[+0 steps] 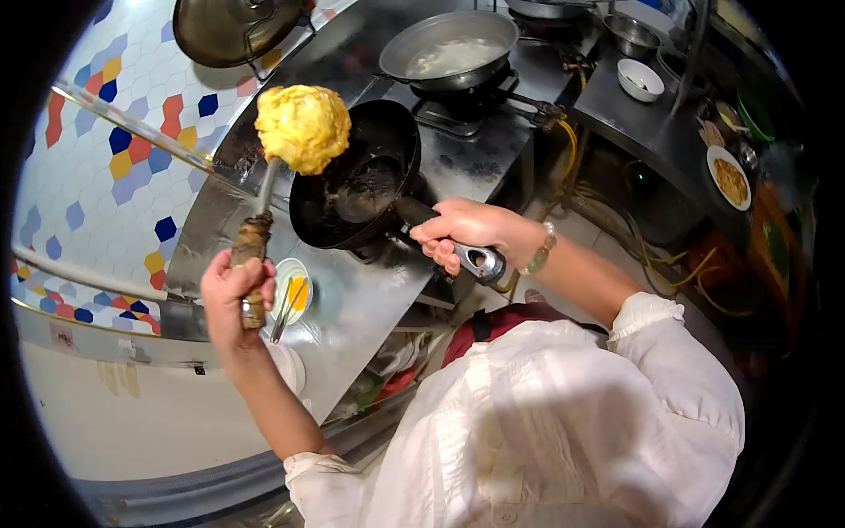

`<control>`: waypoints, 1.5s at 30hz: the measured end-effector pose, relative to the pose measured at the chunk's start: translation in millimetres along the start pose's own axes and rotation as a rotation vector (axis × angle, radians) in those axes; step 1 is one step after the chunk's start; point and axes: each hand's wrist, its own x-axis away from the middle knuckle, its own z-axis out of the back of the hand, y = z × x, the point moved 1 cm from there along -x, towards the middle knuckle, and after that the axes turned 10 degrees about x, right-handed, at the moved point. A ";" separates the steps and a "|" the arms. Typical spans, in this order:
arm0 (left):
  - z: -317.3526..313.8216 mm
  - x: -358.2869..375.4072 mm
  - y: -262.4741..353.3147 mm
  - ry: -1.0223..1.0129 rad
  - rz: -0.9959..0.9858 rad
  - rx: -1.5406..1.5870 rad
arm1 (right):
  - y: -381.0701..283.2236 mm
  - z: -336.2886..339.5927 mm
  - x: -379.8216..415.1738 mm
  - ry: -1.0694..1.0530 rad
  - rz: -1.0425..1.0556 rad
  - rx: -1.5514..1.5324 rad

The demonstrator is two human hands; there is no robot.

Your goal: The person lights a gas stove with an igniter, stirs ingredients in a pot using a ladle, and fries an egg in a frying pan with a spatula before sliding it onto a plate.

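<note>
My left hand [236, 295] is closed around the wrapped handle of a ladle [253, 242], held up over the counter. At the ladle's far end sits a rounded yellow mass of cooked egg [304, 128], hiding the bowl. My right hand [462, 231] grips the black handle of a dark frying pan [356, 180], whose inside shows brown residue. Beside the left hand, a white bowl [291, 286] on the counter holds some yellow liquid and what look like chopsticks [283, 315].
A large pot of whitish liquid [449, 55] sits on a burner at the top. A lid [236, 31] is at upper left. On the right are a small white bowl [641, 81] and a plate of food [729, 179]. Steel counter [352, 326] extends below the pan.
</note>
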 end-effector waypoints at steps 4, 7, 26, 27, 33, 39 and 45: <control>0.6 -6.1 33.4 -0.104 0.020 -0.035 | -2.9 -12.0 6.8 0.032 0.004 -0.049; 2.9 -11.7 52.1 -0.127 0.009 -0.067 | 2.6 -15.8 4.0 0.053 0.002 -0.098; 10.7 -13.5 47.1 -0.110 0.009 -0.181 | 27.2 -15.1 -10.8 0.059 0.013 -0.271; 15.9 -13.8 34.4 -0.125 0.006 -0.204 | 28.4 -15.3 -9.4 0.068 0.028 -0.201; 24.1 -7.6 -57.8 -0.120 0.087 -0.054 | 43.5 -5.2 1.2 0.090 0.097 -0.266; 9.7 -6.4 -70.6 -0.158 0.177 0.068 | 43.8 7.8 28.4 0.088 0.082 -0.214; -24.7 -17.5 -41.2 -0.185 0.247 -0.167 | 48.3 32.5 77.3 0.098 0.209 -0.250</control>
